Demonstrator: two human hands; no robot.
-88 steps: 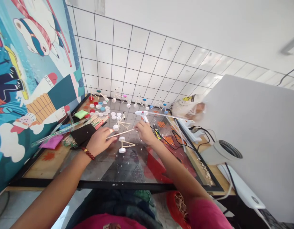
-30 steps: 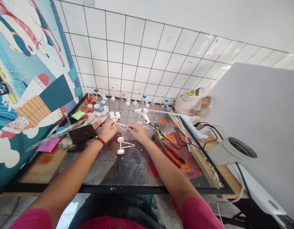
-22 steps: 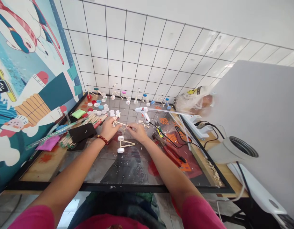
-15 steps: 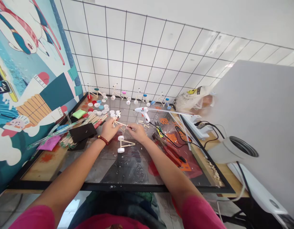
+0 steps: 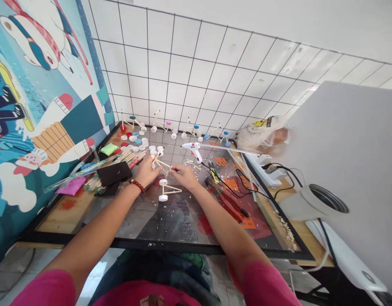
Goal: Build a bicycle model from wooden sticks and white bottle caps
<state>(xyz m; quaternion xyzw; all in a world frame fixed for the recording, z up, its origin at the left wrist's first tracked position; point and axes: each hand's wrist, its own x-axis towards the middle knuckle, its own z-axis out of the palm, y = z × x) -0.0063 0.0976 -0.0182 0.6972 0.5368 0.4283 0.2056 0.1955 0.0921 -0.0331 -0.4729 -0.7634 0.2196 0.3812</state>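
While left hand (image 5: 146,171), right hand (image 5: 184,175) pinch sticks (image 5: 164,163), label (image 5: 261,123) (yellow) blurs.

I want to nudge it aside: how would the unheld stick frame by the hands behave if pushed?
The frame probably weighs little: thin sticks, small caps. It would likely slide on the smooth glass. Its joints look fragile.

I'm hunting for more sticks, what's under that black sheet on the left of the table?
Wooden sticks poke out from under the black sheet at two edges; how many lie beneath is covered.
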